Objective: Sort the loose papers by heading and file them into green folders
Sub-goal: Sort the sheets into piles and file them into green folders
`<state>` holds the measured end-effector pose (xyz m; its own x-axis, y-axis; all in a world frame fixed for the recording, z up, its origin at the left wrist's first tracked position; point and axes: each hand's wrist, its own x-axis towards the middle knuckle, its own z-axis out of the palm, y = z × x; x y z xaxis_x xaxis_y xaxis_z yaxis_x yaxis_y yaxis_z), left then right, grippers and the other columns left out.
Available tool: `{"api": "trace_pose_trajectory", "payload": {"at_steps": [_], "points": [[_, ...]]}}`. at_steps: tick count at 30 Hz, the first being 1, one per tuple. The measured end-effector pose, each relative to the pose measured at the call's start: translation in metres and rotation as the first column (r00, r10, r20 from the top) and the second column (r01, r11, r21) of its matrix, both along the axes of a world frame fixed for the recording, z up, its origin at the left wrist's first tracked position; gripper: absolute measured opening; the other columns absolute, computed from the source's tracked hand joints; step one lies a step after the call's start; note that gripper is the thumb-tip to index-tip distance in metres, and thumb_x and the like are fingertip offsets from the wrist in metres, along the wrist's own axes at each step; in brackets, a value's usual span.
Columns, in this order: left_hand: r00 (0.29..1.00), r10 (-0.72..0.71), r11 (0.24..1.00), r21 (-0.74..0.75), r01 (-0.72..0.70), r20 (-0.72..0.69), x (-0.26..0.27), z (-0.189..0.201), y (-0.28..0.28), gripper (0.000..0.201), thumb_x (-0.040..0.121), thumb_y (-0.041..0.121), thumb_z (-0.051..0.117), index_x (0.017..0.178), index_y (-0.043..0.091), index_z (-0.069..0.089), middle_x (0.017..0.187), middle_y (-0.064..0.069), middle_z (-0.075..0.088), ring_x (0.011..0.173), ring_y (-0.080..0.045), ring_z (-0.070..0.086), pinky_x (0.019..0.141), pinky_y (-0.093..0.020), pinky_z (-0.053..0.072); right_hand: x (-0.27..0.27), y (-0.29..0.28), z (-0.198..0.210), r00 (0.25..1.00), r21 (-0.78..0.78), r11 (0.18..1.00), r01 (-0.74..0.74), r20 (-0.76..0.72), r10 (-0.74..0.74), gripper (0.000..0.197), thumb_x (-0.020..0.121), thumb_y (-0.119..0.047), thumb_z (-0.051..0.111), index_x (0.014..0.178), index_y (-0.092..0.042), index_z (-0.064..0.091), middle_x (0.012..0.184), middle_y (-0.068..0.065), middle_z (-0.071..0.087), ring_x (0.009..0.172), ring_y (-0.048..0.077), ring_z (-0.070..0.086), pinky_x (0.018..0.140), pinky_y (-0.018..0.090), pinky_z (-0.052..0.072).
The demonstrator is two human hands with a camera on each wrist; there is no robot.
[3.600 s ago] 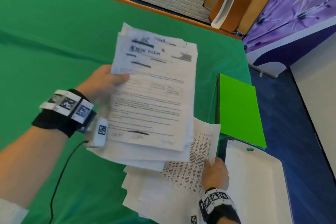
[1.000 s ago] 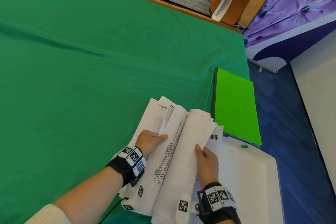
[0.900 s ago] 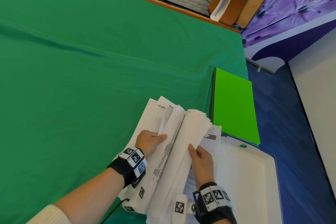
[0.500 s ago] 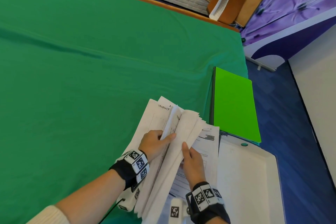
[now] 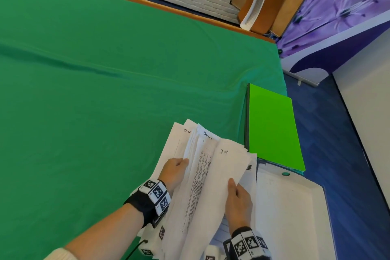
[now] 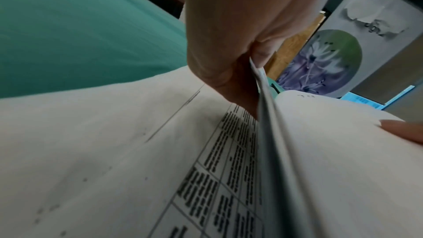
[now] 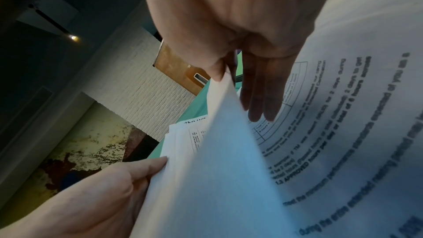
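Fingers of both hands inside the paper stack, long axis running away from the person.
Left hand [image 5: 174,172] pinches lifted sheets; right hand [image 5: 238,202] pinches the turned bundle of the paper stack [image 5: 206,186], fingers extended beneath. Green folders [image 5: 272,126] lie closed just beyond, nearer the right hand; white tray [image 5: 295,217] contents indiscernible.

A table draped in green cloth [image 5: 109,82] bears a sheaf of loose papers [image 5: 202,186] near its front right corner. Just beside them, at the right edge, lies a bright green folder [image 5: 272,129] atop a darker stack, with a white tray [image 5: 295,217] touching its near end.
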<state>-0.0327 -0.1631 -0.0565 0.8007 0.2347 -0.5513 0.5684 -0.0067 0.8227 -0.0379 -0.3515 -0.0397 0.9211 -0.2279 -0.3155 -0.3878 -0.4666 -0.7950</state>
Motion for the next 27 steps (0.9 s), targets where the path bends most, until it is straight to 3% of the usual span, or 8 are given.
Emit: {"api": "trace_pose_trajectory", "payload": {"at_steps": [4, 9, 11, 14, 17, 19, 22, 27], "points": [[0.994, 0.088, 0.955, -0.277, -0.102, -0.065, -0.002, 0.013, 0.002, 0.029, 0.100, 0.016, 0.046, 0.088, 0.001, 0.068, 0.076, -0.009, 0.068, 0.061, -0.016, 0.064, 0.054, -0.019, 0.049, 0.000, 0.005, -0.001, 0.999, -0.050, 0.998, -0.025, 0.032, 0.027, 0.034, 0.102, -0.036, 0.039, 0.089, -0.016, 0.064, 0.086, -0.001, 0.064, 0.082, 0.017, 0.057, 0.074, 0.030, 0.042], [1.000, 0.013, 0.982, -0.189, -0.013, -0.006, -0.004, 0.017, 0.002, 0.018, 0.088, -0.003, 0.054, 0.092, -0.002, 0.072, 0.082, -0.006, 0.072, 0.068, -0.014, 0.068, 0.057, -0.020, 0.052, 0.001, 0.019, 0.006, 0.996, -0.074, 0.994, -0.081, 0.028, 0.083, 0.027, 0.104, -0.023, 0.035, 0.122, -0.012, 0.051, 0.102, 0.005, 0.062, 0.087, 0.020, 0.058, 0.077, 0.029, 0.039], [0.998, -0.061, 0.986, -0.157, 0.065, 0.030, -0.005, 0.014, 0.000, 0.020, 0.083, -0.001, 0.068, 0.101, 0.005, 0.073, 0.089, -0.002, 0.075, 0.080, -0.013, 0.071, 0.063, -0.020, 0.054, -0.001, 0.023, 0.009, 0.987, -0.104, 0.983, -0.152, 0.037, 0.157, 0.051, 0.103, -0.022, 0.037, 0.151, -0.024, 0.018, 0.100, 0.003, 0.063, 0.083, 0.020, 0.060, 0.075, 0.031, 0.045], [0.988, -0.152, 0.980, -0.125, 0.156, 0.038, -0.006, 0.009, -0.003, 0.043, 0.072, 0.025, 0.086, 0.110, 0.013, 0.070, 0.098, 0.002, 0.075, 0.090, -0.013, 0.070, 0.081, -0.028, 0.058, -0.005, 0.028, 0.014, 0.949, -0.173, 0.942, -0.287, 0.084, 0.305, 0.071, 0.102, -0.022, 0.038, 0.149, -0.039, -0.014, 0.072, 0.006, 0.062, 0.061, 0.017, 0.059, 0.054, 0.026, 0.042], [0.982, -0.190, 0.976, -0.108, 0.191, 0.024, -0.004, 0.009, -0.006, 0.062, 0.058, 0.045, 0.091, 0.112, 0.021, 0.069, 0.102, 0.007, 0.075, 0.095, -0.012, 0.071, 0.089, -0.038, 0.057, -0.002, 0.030, 0.015, 0.936, -0.201, 0.935, -0.292, 0.139, 0.323, 0.057, 0.101, -0.016, 0.041, 0.145, -0.041, 0.015, 0.077, 0.001, 0.063, 0.066, 0.016, 0.061, 0.059, 0.029, 0.046], [0.979, -0.201, 0.977, -0.065, 0.202, 0.025, -0.004, 0.010, -0.008, 0.069, 0.052, 0.052, 0.090, 0.112, 0.025, 0.069, 0.103, 0.010, 0.074, 0.097, -0.010, 0.070, 0.091, -0.037, 0.056, 0.000, 0.029, 0.015, 0.943, -0.247, 0.935, -0.253, 0.152, 0.295, 0.029, 0.097, -0.009, 0.044, 0.116, -0.031, 0.040, 0.075, -0.002, 0.061, 0.068, 0.020, 0.060, 0.059, 0.030, 0.040], [0.979, -0.204, 0.979, -0.025, 0.205, 0.021, -0.004, 0.009, -0.009, 0.076, 0.048, 0.058, 0.088, 0.113, 0.024, 0.067, 0.104, 0.010, 0.074, 0.097, -0.009, 0.069, 0.091, -0.037, 0.056, 0.001, 0.028, 0.018, 0.948, -0.246, 0.934, -0.261, 0.118, 0.296, 0.015, 0.095, -0.006, 0.048, 0.093, -0.021, 0.054, 0.075, -0.007, 0.059, 0.065, 0.013, 0.057, 0.056, 0.020, 0.040], [0.981, -0.194, 0.980, 0.035, 0.195, -0.029, -0.004, 0.011, -0.013, 0.084, 0.046, 0.061, 0.084, 0.115, 0.018, 0.063, 0.112, 0.007, 0.070, 0.100, -0.013, 0.067, 0.093, -0.037, 0.055, 0.003, 0.032, 0.022, 0.975, -0.132, 0.968, -0.214, 0.024, 0.219, 0.023, 0.098, -0.011, 0.040, 0.092, -0.020, 0.061, 0.078, -0.006, 0.063, 0.071, 0.008, 0.057, 0.059, 0.018, 0.041]]}}
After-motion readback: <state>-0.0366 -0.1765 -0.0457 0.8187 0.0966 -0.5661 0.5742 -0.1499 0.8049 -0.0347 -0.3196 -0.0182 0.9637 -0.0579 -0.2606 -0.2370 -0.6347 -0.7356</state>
